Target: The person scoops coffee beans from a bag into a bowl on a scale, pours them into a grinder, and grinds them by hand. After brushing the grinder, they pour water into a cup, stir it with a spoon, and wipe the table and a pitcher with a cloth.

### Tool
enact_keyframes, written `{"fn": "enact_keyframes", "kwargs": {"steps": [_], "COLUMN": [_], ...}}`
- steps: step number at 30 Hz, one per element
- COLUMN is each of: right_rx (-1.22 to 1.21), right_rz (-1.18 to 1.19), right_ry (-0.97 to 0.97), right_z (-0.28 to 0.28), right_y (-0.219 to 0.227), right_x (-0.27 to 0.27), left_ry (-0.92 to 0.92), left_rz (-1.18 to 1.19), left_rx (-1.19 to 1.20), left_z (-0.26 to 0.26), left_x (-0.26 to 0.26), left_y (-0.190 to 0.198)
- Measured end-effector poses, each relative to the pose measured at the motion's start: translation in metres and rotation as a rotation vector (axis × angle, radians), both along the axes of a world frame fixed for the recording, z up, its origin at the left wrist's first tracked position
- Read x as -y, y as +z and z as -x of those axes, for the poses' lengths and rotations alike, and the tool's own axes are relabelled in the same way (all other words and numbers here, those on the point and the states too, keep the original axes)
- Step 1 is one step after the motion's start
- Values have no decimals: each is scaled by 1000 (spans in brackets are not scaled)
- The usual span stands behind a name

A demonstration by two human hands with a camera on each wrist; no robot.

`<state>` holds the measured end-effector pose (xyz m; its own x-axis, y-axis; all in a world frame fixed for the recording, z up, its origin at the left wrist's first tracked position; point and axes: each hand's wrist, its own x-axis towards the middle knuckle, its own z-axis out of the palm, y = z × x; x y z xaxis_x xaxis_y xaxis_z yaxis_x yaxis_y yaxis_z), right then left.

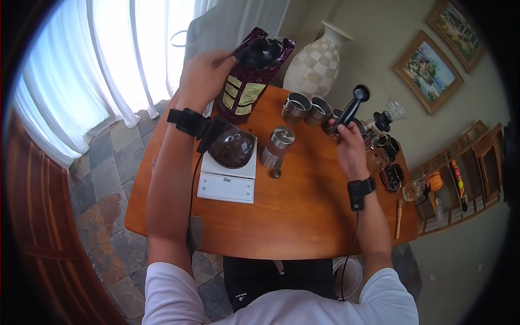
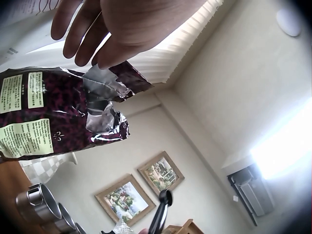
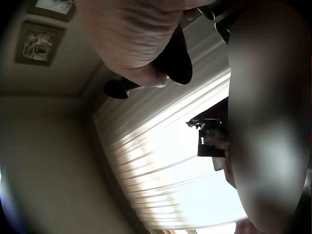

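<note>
My left hand [image 1: 203,78] pinches the top edge of a dark purple foil bag [image 1: 246,89] with pale printed labels. The bag's torn mouth gapes, showing silver lining in the left wrist view. My right hand [image 1: 352,146] holds a black scoop [image 1: 353,108] by its handle, round end up, apart from the bag on its right. Below my left hand, a dark glossy bowl [image 1: 232,147] sits on a white scale [image 1: 226,189]. Beside the scale a steel hand grinder [image 1: 278,145] stands on the table.
Steel cups [image 1: 296,110] stand behind the grinder on the wooden table [image 1: 292,216]. A whisk [image 1: 395,110], glass vessels and other items line the right side. A checkered vase [image 1: 314,62] stands at the back. A wooden stick [image 1: 399,219] lies near the right edge.
</note>
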<state>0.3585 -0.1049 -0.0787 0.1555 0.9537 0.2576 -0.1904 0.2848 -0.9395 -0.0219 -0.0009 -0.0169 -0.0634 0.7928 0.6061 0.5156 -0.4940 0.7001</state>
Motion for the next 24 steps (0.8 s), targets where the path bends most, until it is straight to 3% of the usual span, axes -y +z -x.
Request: {"fn": "enact_keyframes", "kwargs": {"steps": [4, 6, 10, 12, 15, 18, 24], "right_rx": [144, 271, 322, 498, 516, 528, 524], "right_rz": [111, 5, 35, 7, -2, 11, -38], "right_ry": [44, 115, 201, 283, 360, 398, 347], "right_z": [20, 37, 63, 71, 76, 76, 68], "right_y": [-42, -48, -57, -71, -92, -85, -86], "right_x": [-10, -28, -71, -92, -104, -102, -99], "left_ry": [0, -7, -4, 13, 27, 22, 12], "left_rz": [-3, 22, 64, 48, 30, 28, 48], "left_rx": [-7, -20, -34, -28, -18, -17, -13], "left_z": [-1, 0, -1, -3, -4, -4, -6], "left_x": [-3, -2, 2, 2, 2, 3, 3], "left_y": [-3, -2, 2, 1, 1, 0, 2]}}
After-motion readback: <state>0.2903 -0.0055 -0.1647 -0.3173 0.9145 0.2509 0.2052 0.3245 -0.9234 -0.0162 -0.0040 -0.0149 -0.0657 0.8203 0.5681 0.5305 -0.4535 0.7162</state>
